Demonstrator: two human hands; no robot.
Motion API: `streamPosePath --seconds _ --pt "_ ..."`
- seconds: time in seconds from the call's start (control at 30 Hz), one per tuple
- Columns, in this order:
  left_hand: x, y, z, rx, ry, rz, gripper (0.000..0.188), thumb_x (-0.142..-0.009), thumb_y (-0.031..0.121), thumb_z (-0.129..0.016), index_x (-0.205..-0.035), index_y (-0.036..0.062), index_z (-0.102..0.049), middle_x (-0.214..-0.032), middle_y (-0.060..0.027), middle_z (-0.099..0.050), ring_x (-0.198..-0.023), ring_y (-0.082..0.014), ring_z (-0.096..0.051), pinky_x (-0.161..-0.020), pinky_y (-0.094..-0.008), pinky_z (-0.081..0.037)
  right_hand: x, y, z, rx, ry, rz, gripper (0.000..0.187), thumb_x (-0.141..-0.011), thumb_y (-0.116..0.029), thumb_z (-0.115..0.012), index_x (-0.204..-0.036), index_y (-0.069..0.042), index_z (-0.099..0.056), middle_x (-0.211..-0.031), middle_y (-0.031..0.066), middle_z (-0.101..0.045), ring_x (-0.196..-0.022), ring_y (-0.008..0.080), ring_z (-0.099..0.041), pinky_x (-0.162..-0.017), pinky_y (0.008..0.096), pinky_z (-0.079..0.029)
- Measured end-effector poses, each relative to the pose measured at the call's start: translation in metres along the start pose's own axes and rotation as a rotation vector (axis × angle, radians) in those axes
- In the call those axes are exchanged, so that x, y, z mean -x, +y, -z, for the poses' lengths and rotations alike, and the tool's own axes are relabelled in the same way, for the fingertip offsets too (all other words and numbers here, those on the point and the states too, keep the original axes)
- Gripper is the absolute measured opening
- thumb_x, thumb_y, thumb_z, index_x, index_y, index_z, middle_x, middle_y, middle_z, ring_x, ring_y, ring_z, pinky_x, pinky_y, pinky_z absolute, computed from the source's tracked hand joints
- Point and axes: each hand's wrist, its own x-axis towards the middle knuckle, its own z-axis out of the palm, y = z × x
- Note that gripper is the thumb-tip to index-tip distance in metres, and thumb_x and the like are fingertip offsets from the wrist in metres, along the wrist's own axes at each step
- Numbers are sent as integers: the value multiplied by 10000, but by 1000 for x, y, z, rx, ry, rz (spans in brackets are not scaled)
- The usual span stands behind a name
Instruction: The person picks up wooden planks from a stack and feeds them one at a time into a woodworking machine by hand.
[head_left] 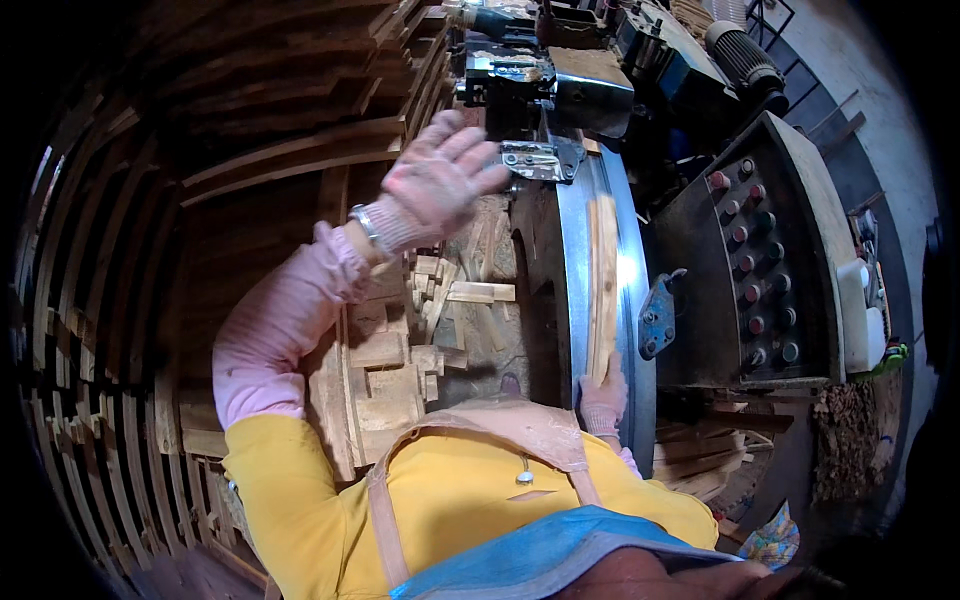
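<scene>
My left hand [440, 178], in a pale pink knit glove, is raised with its fingers spread, and nothing is in it. It hangs just left of a metal guide bracket [535, 160] on the machine. A long wooden strip [602, 275] lies lengthwise on the steel machine bed [572, 300]. At the near end of that strip, my right hand [603, 398], gloved too, has its fingers closed around the wood. Part of the right hand's grip is hidden. The strip's far end points toward the dark machine head [590, 95].
To the right stands a control panel [755, 265] with rows of coloured buttons. A blue metal bracket [656, 318] sticks up beside the bed. Short wood offcuts [385, 385] are piled at the left, with stacked planks [120, 330] beyond. An electric motor [742, 55] sits at the back right.
</scene>
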Motion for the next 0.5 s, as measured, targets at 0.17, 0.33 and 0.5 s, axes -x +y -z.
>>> streamPosePath --seconds 0.17,0.33,0.5 --pt "66 -43 7 158 -80 166 658 -770 326 -819 -1371 178 -597 -1438 -64 -561 -1402 -268 -478 -1239 -501 -291 -78 -29 -19 145 233 81 723 -890 -222 -745 -1546 -171 -447 -1221 200 -664 -1110 433 -633 -932 546 -521" --pt "120 -81 4 246 -2 380 692 -810 353 -828 -1426 158 -581 -1475 -88 -528 -1385 -317 -477 -1164 -488 -412 -265 -44 -63 120 642 307 735 -917 -406 -697 -1569 -215 -414 -1251 167 -665 -1144 387 -628 -950 514 -534" --pt "178 -130 -21 74 -45 515 864 -821 453 -798 -1549 137 -457 -1590 -138 -451 -1446 -347 -441 -1216 -506 -356 -305 -113 -45 181 270 64 772 -925 -394 -694 -1592 -245 -334 -1255 192 -665 -1142 420 -655 -910 568 -553"
